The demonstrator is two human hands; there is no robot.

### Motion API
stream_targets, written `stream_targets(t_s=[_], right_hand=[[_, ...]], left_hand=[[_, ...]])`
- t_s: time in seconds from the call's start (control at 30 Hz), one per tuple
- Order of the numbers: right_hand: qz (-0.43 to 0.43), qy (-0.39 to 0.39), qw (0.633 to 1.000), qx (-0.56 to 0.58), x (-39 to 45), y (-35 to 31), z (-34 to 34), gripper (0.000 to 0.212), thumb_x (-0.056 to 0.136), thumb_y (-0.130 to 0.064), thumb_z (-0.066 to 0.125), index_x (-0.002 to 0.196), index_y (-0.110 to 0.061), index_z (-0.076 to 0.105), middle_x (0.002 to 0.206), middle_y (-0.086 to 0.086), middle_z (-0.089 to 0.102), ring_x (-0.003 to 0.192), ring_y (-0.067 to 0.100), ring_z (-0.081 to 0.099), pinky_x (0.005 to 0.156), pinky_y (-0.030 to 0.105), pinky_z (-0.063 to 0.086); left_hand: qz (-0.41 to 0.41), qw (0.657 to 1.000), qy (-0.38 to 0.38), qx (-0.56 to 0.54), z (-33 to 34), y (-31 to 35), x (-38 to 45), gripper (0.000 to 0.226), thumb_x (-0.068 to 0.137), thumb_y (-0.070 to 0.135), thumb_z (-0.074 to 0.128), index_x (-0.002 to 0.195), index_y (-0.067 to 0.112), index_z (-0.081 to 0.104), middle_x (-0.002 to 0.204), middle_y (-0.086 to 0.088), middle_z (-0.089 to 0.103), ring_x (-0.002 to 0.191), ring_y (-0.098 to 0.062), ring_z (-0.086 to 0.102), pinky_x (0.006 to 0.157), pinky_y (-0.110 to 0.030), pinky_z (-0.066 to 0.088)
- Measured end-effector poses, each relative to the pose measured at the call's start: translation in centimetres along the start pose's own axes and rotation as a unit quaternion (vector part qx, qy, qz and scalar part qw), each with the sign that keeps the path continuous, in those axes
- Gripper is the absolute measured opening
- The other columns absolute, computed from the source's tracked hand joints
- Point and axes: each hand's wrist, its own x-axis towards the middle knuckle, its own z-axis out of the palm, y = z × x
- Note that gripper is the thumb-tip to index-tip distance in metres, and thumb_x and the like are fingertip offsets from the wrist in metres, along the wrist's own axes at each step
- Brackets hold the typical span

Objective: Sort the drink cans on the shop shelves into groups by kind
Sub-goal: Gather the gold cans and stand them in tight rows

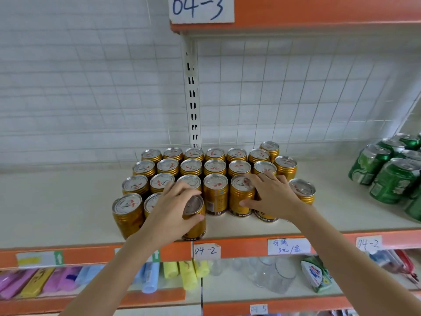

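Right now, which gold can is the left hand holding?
Find the cream shelf with the block of gold cans. At its front edge, above the label 04-2, the left hand grips one gold can, the only front one with fingers wrapped round it.

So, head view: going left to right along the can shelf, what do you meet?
Gold cans → left hand gripping a gold can → right hand resting on gold cans → green cans.
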Motion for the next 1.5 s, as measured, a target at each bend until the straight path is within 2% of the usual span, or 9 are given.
stream_targets(t_s=[0.1, 0.23, 0.37, 0.7, 0.9, 1.0, 1.1, 1.3, 1.5], right_hand=[[0.009, -0.001, 1.0, 0.008, -0.7, 1.8, -0.2, 0.076, 0.084, -0.058, 0.053, 0.144, -0.021, 0.023, 0.146, 0.003, 0.032, 0.136, 0.023, 0.026, 0.111, 0.041, 0.023], [0.022, -0.003, 1.0, -0.018, -1.8, 3.0, -0.7, 0.075, 0.081, -0.055, 0.058, 0.142, -0.023, 0.027, 0.141, 0.003, 0.038, 0.131, 0.024, 0.033, 0.108, 0.038, 0.025], [0.008, -0.002, 0.999, 0.043, -3.4, 2.2, -1.4, 0.075, 0.075, -0.056, 0.064, 0.137, -0.025, 0.034, 0.134, -0.002, 0.041, 0.123, 0.017, 0.036, 0.099, 0.033, 0.036], [-0.05, 0.051, 0.996, 0.052, -3.7, -1.2, -0.1, 0.07, 0.08, -0.051, 0.063, 0.137, -0.025, 0.032, 0.13, -0.003, 0.033, 0.122, 0.014, 0.027, 0.09, 0.025, 0.043], [-0.068, 0.114, 0.988, 0.078, -4.3, -2.3, 0.0, 0.069, 0.074, -0.047, 0.069, 0.134, -0.023, 0.043, 0.125, -0.002, 0.038, 0.12, 0.016, 0.03, 0.073, 0.026, 0.044], [-0.098, 0.153, 0.975, 0.13, -4.0, -3.1, -0.2, 0.072, 0.073, -0.046, 0.072, 0.134, -0.019, 0.044, 0.124, -0.002, 0.041, 0.117, 0.013, 0.029, 0.081, 0.026, 0.042], [-0.122, 0.115, 0.974, 0.153, -3.2, -4.4, 0.2, 0.074, 0.077, -0.047, 0.069, 0.138, -0.02, 0.038, 0.128, -0.001, 0.037, 0.122, 0.014, 0.027, 0.094, 0.029, 0.041], [-0.136, 0.066, 0.979, 0.14, -1.4, -5.5, 1.9, 0.074, 0.081, -0.049, 0.063, 0.142, -0.021, 0.032, 0.134, 0.001, 0.034, 0.126, 0.018, 0.026, 0.103, 0.032, 0.037], [-0.128, 0.063, 0.975, 0.17, -1.6, -3.5, 0.8, 0.072, 0.082, -0.058, 0.053, 0.14, -0.021, 0.035, 0.134, -0.002, 0.033, 0.121, 0.014, 0.04, 0.096, 0.026, 0.041]], left_hand=[[-0.025, 1.0, -0.016, -0.006, 0.0, 0.4, 0.2, 0.053, 0.081, 0.038, 0.068, 0.129, 0.027, 0.049, 0.121, 0.013, 0.04, 0.119, -0.006, 0.031, 0.1, -0.024, 0.033], [-0.051, 0.998, -0.031, -0.007, 0.0, 0.8, 0.7, 0.051, 0.08, 0.035, 0.071, 0.126, 0.029, 0.051, 0.116, 0.013, 0.039, 0.118, -0.009, 0.033, 0.099, -0.028, 0.034], [-0.059, 0.997, -0.034, -0.024, 0.0, 0.5, 0.7, 0.05, 0.078, 0.035, 0.072, 0.124, 0.029, 0.051, 0.114, 0.015, 0.037, 0.117, -0.008, 0.032, 0.097, -0.026, 0.032], [-0.052, 0.998, -0.021, -0.039, 0.1, 0.2, 0.4, 0.052, 0.076, 0.036, 0.074, 0.122, 0.027, 0.053, 0.112, 0.015, 0.037, 0.116, -0.007, 0.032, 0.094, -0.023, 0.031], [-0.041, 0.998, -0.019, -0.039, 0.1, 0.1, 0.3, 0.051, 0.076, 0.036, 0.073, 0.122, 0.026, 0.053, 0.112, 0.014, 0.036, 0.116, -0.01, 0.032, 0.095, -0.025, 0.032], [-0.039, 0.998, -0.018, -0.037, 0.1, 0.0, 0.4, 0.054, 0.076, 0.037, 0.074, 0.125, 0.024, 0.053, 0.115, 0.011, 0.04, 0.116, -0.011, 0.033, 0.096, -0.026, 0.034], [-0.038, 0.998, -0.018, -0.038, 0.1, -0.1, 0.3, 0.056, 0.076, 0.037, 0.073, 0.126, 0.023, 0.052, 0.117, 0.009, 0.041, 0.116, -0.011, 0.032, 0.096, -0.026, 0.033], [-0.039, 0.998, -0.024, -0.042, 0.0, 0.0, 0.2, 0.055, 0.077, 0.039, 0.072, 0.125, 0.025, 0.052, 0.118, 0.01, 0.04, 0.118, -0.01, 0.031, 0.099, -0.03, 0.036], [-0.019, 0.999, 0.002, -0.03, 0.5, 1.1, 1.0, 0.061, 0.076, 0.057, 0.064, 0.127, 0.026, 0.051, 0.119, 0.011, 0.041, 0.119, -0.007, 0.031, 0.099, -0.024, 0.031]])
